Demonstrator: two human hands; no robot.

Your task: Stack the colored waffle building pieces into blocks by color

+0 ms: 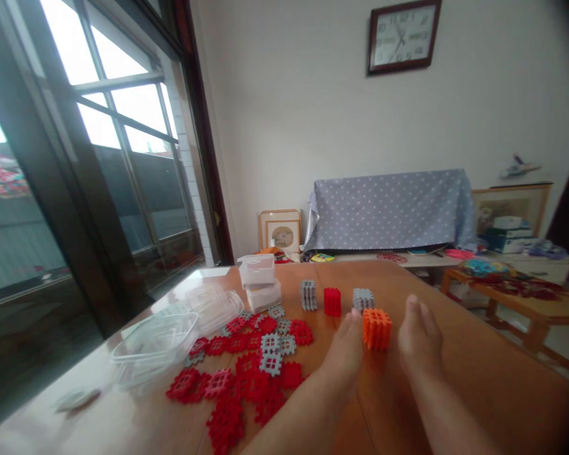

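Note:
An orange stack of notched plastic squares (377, 328) stands on the table between my hands. My left hand (345, 349) is stretched out flat along its left side, very near it; I cannot tell whether they touch. On the other side, my right hand (420, 333) is held open on edge, with a gap to the stack. Just behind the orange stack stands a grey stack (363, 297), partly hidden. Further left are a red stack (332, 302) and another grey stack (308, 295). Loose red and grey notched squares (246, 363) lie scattered left of my left hand.
Clear plastic tubs (154, 344) and lids (211, 306) stand on the left of the wooden table (389, 404). Two white boxes (260, 281) are piled behind the loose squares. A low wooden bench (540, 300) with things on it stands beyond the right edge.

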